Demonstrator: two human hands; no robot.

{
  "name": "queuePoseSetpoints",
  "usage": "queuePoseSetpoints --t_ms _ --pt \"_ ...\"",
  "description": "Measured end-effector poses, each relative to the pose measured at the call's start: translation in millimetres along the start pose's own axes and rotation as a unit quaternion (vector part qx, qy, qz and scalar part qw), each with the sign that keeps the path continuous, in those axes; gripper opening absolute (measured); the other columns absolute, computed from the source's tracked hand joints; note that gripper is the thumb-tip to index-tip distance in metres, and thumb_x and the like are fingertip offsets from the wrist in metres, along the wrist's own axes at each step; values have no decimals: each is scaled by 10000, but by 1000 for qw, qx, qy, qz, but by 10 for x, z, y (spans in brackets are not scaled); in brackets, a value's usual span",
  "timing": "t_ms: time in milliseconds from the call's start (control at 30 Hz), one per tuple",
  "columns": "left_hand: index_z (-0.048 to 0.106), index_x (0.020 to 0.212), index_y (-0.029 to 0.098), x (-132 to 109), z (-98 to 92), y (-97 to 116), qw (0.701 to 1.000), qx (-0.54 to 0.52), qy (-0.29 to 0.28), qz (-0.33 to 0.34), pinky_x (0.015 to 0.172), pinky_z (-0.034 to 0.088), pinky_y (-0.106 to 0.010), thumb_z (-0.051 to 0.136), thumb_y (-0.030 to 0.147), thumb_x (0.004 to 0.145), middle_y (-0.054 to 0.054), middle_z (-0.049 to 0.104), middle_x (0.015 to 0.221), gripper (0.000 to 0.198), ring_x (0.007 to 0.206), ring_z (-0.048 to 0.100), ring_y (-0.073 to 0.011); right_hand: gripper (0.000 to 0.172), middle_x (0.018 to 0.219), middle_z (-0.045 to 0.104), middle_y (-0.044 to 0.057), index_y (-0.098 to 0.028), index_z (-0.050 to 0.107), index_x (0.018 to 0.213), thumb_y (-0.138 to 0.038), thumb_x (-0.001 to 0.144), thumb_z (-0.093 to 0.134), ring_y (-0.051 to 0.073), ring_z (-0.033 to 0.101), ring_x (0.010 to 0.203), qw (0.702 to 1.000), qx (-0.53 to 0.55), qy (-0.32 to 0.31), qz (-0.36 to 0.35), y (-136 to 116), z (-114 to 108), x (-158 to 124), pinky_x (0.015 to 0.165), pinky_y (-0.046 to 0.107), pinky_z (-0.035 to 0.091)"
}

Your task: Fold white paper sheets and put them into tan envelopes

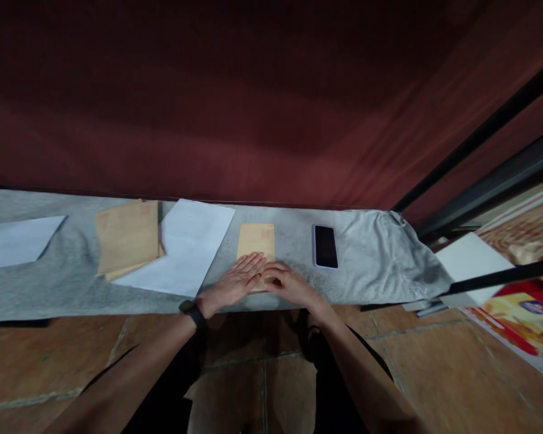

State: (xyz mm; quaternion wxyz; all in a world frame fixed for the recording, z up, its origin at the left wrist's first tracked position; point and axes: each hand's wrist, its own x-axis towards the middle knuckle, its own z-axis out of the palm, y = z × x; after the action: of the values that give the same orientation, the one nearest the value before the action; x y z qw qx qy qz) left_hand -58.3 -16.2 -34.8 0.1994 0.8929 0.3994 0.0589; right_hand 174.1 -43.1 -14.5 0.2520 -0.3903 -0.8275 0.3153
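A small brown envelope (256, 239) lies on the grey cloth (371, 265) in front of me. My left hand (233, 282) rests flat on its near end, fingers stretched out and together; a dark band sits on that wrist. My right hand (289, 286) lies beside it on the envelope's near right corner, fingers bent down and pressing on the paper. Neither hand lifts anything.
A dark phone (326, 246) lies face up right of the envelope. Left of it are a white sheet (185, 253), a stack of brown envelopes (127, 236) and another white sheet (13, 241). A white sheet (470, 260), a black bar and printed papers stand at the right. Dark red curtain behind.
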Motion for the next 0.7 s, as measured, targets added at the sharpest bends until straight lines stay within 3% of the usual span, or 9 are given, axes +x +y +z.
queuePoseSetpoints --t_ms 133,200,333,567,700 --pt "329 1595 172 -313 19 108 1000 -21 17 12 1277 225 -433 393 548 1030 -117 325 1667 682 1553 283 -224 541 1478 564 103 -230 609 1377 -288 869 786 223 487 1401 999 -39 -19 -12 -60 30 -114 1198 410 393" --pt "381 1574 206 -411 26 134 998 -24 60 19 1258 283 -436 459 519 1017 -107 402 1633 643 1517 364 -221 488 1464 579 106 -221 613 1375 -234 903 736 223 491 1399 998 -60 -5 -3 -55 74 -131 1206 426 384" --pt "510 1496 247 -444 42 157 992 -19 122 21 1200 388 -410 379 348 1061 -72 563 1520 465 1415 506 -187 362 1396 636 79 -236 659 1294 -140 947 622 208 540 1350 996 -87 28 15 -33 159 -96 1178 447 418" --pt "508 1494 158 -419 185 248 985 53 161 -43 1209 374 -455 323 213 1038 -120 507 1562 495 1466 446 -241 387 1385 648 105 -160 619 1358 -134 1011 450 219 545 1351 977 -202 61 29 -295 420 -113 1250 437 339" --pt "458 1520 99 -454 297 279 975 88 182 -92 1225 345 -461 326 195 1015 -167 425 1608 531 1515 368 -266 572 1590 454 170 -79 435 1528 -343 1027 516 271 391 1495 965 -256 52 23 -434 731 -233 1261 465 323"
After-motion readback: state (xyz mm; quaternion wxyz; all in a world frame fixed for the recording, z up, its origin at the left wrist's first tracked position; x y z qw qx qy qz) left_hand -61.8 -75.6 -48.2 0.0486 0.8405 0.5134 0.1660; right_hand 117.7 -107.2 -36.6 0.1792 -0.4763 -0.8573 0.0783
